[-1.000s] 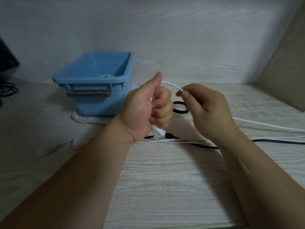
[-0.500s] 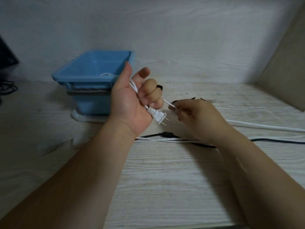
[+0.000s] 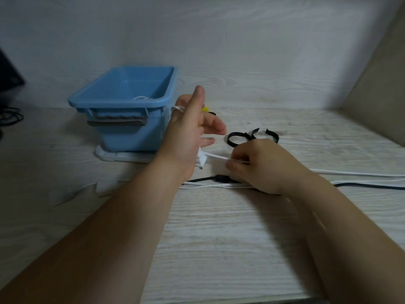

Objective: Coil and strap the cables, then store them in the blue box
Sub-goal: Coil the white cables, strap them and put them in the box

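At centre frame, the left hand (image 3: 192, 132) is spread, white cable (image 3: 217, 156) looped round it; the right hand (image 3: 263, 165) pinches that cable. Coiling looks barely begun (straps (image 3: 236, 137) unused), black cable (image 3: 361, 185) loose, box (image 3: 122, 102) upper left.

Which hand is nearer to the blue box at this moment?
Left. The left hand is raised right beside the right wall of the blue box. The right hand sits farther right and lower, pinching the white cable.
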